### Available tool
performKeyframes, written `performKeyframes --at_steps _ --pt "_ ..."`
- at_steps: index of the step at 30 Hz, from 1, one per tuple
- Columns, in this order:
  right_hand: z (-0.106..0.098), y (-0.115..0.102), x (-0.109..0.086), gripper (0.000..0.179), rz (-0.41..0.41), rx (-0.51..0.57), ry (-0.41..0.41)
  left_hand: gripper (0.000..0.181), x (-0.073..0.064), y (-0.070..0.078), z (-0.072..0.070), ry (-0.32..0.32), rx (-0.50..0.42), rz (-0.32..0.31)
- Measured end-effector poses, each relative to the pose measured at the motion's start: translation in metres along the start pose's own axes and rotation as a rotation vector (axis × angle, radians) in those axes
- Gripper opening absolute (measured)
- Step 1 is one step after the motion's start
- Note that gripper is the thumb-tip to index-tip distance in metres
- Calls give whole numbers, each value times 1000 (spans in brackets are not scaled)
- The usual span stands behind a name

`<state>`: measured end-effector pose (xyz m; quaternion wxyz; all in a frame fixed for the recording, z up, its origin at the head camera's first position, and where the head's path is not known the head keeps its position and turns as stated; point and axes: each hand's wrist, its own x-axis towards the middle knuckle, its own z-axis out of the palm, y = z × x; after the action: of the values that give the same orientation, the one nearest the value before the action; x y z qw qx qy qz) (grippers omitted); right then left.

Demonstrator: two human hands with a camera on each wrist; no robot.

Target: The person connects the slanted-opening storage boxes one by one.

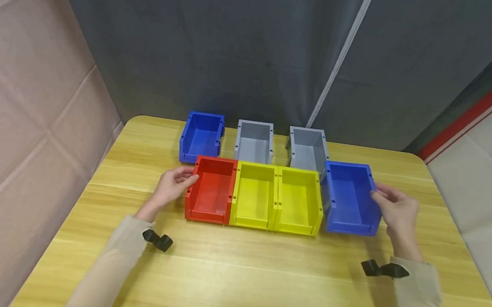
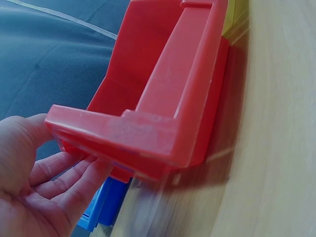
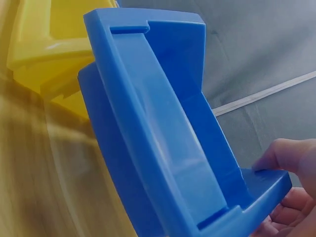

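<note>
My left hand (image 1: 173,186) grips the left side wall of a red bin (image 1: 211,189), thumb at the rim and fingers along the outside. Beside that bin, two yellow bins (image 1: 254,196) stand side by side in the same row. At the row's right end my right hand (image 1: 396,207) pinches the right wall of a blue bin (image 1: 352,198). This blue bin sits slightly tilted, its left side close against the neighbouring yellow one. In the right wrist view the thumb lies over the rim, with the fingers under it.
Behind the row stand another blue bin (image 1: 202,137) and two grey bins (image 1: 254,142), near the table's back edge. A dark grey curtain (image 1: 238,49) hangs behind the wooden table (image 1: 238,276). Pale panels flank both sides.
</note>
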<state>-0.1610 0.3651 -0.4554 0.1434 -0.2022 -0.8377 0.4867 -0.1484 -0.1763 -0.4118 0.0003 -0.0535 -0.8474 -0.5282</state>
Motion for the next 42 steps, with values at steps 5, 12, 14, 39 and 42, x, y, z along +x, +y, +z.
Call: performKeyframes --at_steps 5,12,14,39,42 --pt "-7 -67 -43 40 -10 -5 -71 33 0 -1 0 1 -3 2" --pt "-10 -70 -49 43 -31 -28 -141 33 1 -2 1 1 7 0" --pt "-10 -68 -50 44 -54 -39 -139 33 4 -11 2 1 3 -7" --pt "21 -101 -41 63 -636 -720 -647 33 8 -20 4 -5 0 2" --pt "23 -104 -42 65 -642 -738 -647 32 2 -5 1 -6 4 4"
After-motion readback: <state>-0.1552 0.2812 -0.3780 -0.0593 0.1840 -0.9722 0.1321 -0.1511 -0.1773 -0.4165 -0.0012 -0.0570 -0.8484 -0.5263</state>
